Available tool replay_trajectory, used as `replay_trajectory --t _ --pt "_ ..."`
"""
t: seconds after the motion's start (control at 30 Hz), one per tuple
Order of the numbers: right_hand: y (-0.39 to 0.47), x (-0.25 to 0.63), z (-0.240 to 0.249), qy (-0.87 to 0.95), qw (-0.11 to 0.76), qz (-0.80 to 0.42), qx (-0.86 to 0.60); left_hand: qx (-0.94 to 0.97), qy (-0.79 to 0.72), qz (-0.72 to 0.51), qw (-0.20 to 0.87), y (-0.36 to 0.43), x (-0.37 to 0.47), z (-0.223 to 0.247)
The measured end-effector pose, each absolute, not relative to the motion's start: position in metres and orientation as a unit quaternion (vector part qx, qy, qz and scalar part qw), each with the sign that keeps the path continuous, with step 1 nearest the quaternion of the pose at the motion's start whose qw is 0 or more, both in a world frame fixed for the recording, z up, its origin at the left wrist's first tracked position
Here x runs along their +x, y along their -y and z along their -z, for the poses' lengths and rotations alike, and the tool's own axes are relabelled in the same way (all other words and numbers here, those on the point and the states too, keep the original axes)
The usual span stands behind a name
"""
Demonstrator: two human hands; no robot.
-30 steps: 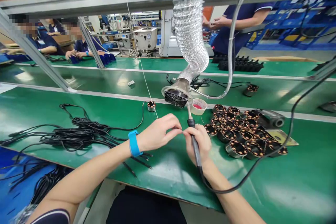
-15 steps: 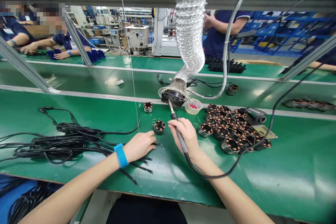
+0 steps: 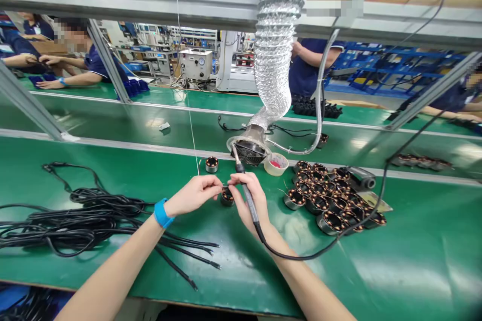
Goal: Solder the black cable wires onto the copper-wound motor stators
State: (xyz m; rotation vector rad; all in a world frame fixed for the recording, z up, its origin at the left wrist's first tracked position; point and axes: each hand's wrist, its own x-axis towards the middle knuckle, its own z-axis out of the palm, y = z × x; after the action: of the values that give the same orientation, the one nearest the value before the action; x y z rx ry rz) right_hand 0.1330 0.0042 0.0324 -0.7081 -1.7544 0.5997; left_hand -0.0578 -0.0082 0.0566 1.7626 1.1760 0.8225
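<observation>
In my right hand (image 3: 251, 203) is a soldering iron (image 3: 246, 195), its tip angled up toward the fan-faced mouth of a fume extractor (image 3: 248, 150). The thumb and forefinger of that hand also reach the near motor stator (image 3: 227, 196), a small ring with copper windings. From the other side my left hand (image 3: 194, 194), with a blue wristband, pinches at the stator's thin wire; the fingertips partly hide it. Another stator (image 3: 211, 164) stands just behind. Left of my hands lies a heap of black cables (image 3: 86, 215), and several stripped ends point toward me.
Many stators (image 3: 335, 195) cluster at the right, beside a roll of tape (image 3: 276, 164) and a dark tool (image 3: 359, 178). A silver duct (image 3: 280, 45) hangs from above. The iron's black cord (image 3: 301, 257) crosses my right forearm. Co-workers sit beyond the metal rail.
My left hand has moved up from the cable ends to the near stator, its fingers now pinching. My right hand has come closer to it, still with the soldering iron. The view has tilted upward.
</observation>
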Motion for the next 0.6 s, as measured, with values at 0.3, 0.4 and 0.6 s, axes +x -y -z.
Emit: replay_trajectory --t 0.3,0.4,0.6 --pt "0.002 0.128 -0.013 0.675 0.582 -0.318 -0.324 0.715 -0.49 -0.431 0.253 0.023 -0.04 -0.035" --pt "0.004 0.128 -0.012 0.675 0.576 -0.335 -0.318 0.691 -0.483 -0.447 0.3 0.026 -0.04 -0.031" --pt "0.008 0.127 -0.011 0.689 0.577 -0.293 -0.327 0.606 -0.499 -0.455 0.419 0.024 -0.039 -0.031"
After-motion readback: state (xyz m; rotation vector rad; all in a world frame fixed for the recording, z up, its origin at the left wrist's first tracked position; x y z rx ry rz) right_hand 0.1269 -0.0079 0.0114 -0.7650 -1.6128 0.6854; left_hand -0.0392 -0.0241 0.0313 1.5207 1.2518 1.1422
